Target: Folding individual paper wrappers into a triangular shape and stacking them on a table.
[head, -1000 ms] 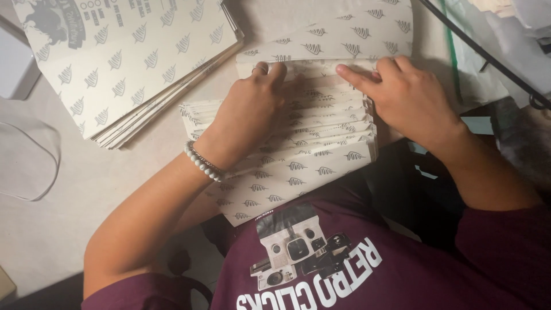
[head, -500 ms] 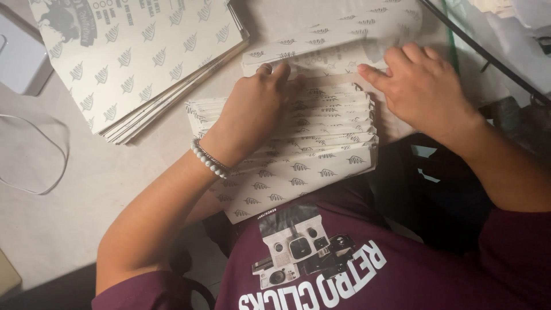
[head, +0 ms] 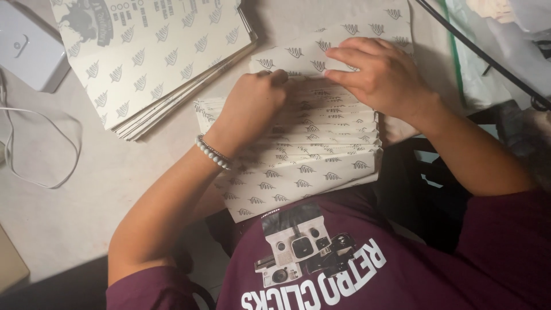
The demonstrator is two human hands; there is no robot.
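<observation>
A fanned stack of folded cream paper pieces [head: 310, 166] with small dark leaf prints lies at the table's near edge against my body. My left hand [head: 252, 106], with a white bead bracelet at the wrist, rests curled on the stack's upper left and pinches the top pieces. My right hand [head: 381, 74] lies flat on the top sheet [head: 338, 43], fingers pressing its fold near the far end of the stack.
A pile of flat printed cream sheets [head: 155, 57] lies at the upper left. A white box [head: 28, 49] and a thin white cable [head: 40, 149] sit at the far left. A black cable [head: 482, 57] and clear plastic bags [head: 493, 34] are at the right.
My right hand has slid left along the top sheet toward my left hand. My left hand stays curled on the stack.
</observation>
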